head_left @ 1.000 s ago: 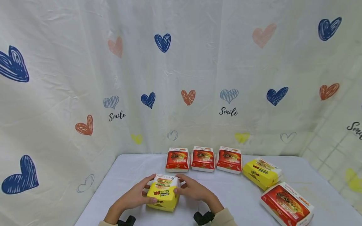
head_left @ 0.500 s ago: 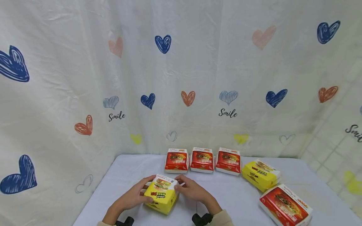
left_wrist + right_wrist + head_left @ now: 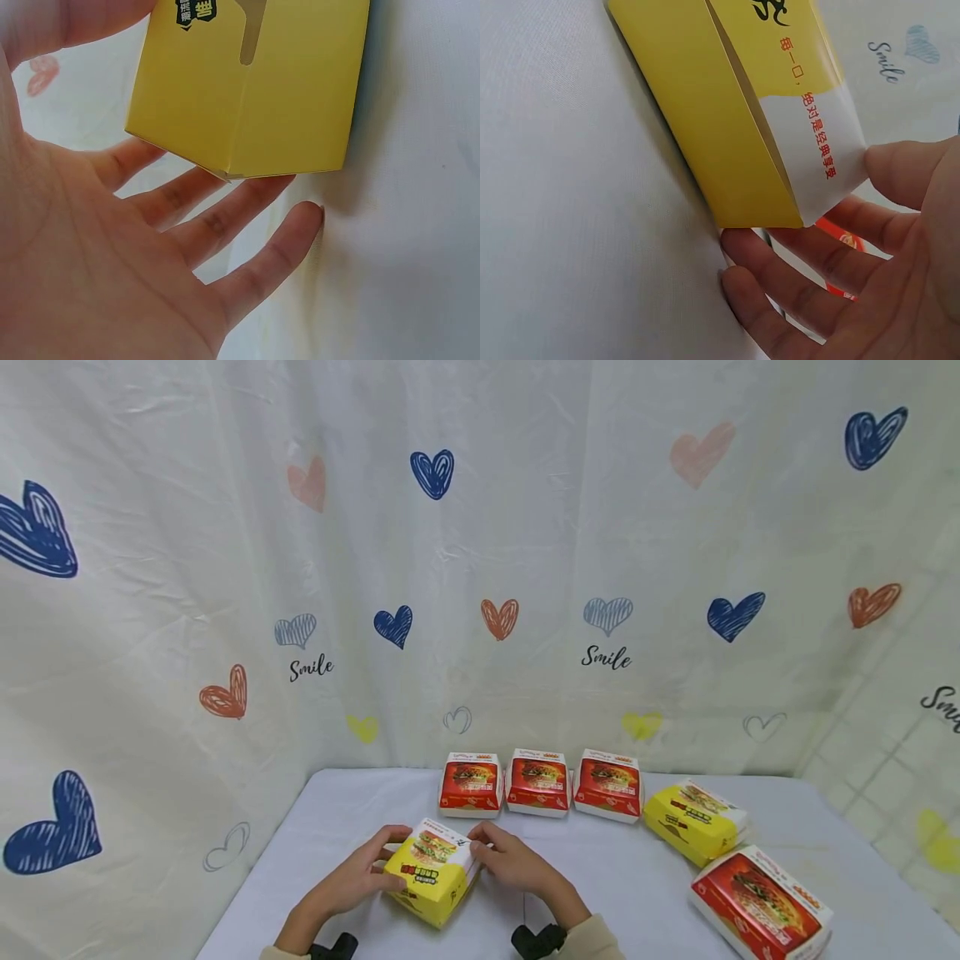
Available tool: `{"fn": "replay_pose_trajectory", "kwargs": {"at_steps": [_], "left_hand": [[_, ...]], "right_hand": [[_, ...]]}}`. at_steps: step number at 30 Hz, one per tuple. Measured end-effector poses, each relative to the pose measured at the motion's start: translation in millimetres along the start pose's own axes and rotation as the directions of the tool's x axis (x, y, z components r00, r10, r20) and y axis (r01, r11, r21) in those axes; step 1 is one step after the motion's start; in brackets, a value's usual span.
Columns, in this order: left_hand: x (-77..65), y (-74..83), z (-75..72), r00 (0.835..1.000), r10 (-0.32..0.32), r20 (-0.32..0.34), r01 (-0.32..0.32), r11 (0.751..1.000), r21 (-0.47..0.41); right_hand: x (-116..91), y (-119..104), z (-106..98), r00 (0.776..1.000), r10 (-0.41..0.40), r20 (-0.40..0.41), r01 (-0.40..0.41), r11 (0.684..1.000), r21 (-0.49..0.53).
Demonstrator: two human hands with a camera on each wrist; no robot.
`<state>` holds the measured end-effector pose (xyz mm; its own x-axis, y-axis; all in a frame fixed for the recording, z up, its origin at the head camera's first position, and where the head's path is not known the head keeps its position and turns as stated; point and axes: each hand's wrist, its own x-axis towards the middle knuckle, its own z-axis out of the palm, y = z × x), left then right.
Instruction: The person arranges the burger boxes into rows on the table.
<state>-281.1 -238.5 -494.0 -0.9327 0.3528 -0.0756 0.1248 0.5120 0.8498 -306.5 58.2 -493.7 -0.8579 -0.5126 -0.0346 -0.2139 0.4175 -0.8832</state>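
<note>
A yellow and white burger box (image 3: pixel 431 868) sits near the front of the white table, turned at an angle. My left hand (image 3: pixel 352 878) holds its left side, thumb over the front of the lid and fingers spread behind. At the far right corner, my right hand (image 3: pixel 517 867) pinches the box with its thumb on the lid edge. The left wrist view shows the yellow carton (image 3: pixel 247 97) with fingers reaching past its lower edge. In the right wrist view, the thumb meets the white corner of the box (image 3: pixel 810 142), and the other fingers lie below and behind it.
Three red burger boxes stand in a row at the back: left (image 3: pixel 471 785), middle (image 3: pixel 538 783) and right (image 3: pixel 608 785). Another yellow box (image 3: pixel 693 820) and a larger-looking red box (image 3: pixel 761 902) continue down the right side. A white curtain with hearts (image 3: pixel 480 543) hangs behind the table.
The yellow burger box has turned clockwise as seen from above, showing more of its right side. My right thumb has shifted from its front right side up to the far right corner.
</note>
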Motion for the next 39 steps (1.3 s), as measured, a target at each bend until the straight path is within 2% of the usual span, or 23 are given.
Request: {"fn": "replay_pose_trajectory", "kwargs": {"at_steps": [9, 26, 39], "left_hand": [[3.2, -6.1, -2.5, 1.000, 0.027, 0.001, -0.027, 1.000, 0.010], [3.9, -8.2, -5.3, 0.999, 0.051, -0.016, -0.050, 0.999, 0.018], [4.3, -12.7, -4.3, 0.997, -0.029, -0.073, 0.027, 0.999, -0.037]], "right_hand": [[2, 5, 1, 1.000, 0.013, -0.009, -0.013, 0.999, 0.045], [-2, -2, -4, 1.000, 0.018, 0.016, -0.018, 0.999, 0.043], [1, 3, -5, 0.999, 0.006, 0.050, -0.010, 0.996, 0.089]]}}
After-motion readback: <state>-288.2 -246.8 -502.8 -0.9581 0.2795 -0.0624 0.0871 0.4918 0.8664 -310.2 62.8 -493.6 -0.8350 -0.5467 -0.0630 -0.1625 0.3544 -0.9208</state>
